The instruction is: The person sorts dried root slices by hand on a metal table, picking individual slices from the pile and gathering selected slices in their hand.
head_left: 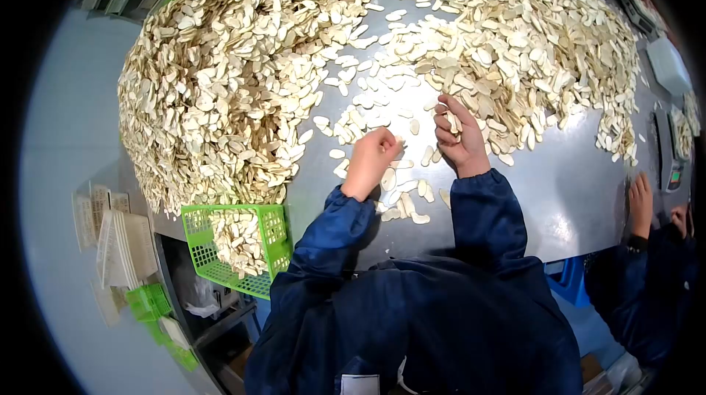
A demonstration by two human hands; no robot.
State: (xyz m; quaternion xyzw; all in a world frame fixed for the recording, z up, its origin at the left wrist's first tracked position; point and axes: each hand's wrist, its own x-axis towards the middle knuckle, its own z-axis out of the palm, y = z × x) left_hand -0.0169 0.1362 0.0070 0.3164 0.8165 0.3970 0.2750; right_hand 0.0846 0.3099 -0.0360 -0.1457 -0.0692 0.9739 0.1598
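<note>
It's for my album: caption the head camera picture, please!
Right hand cradling pale slices, left hand beside it, at a metal table with two big heaps.

One head-worn view, forward and down, from close above the hands (369, 165).

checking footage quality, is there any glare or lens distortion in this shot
Head view: glare washes out the shiny table between the left hand and right hand; strong wide-angle distortion, black corners; shadows darken the hollow in the pale slices at picture left.
</note>
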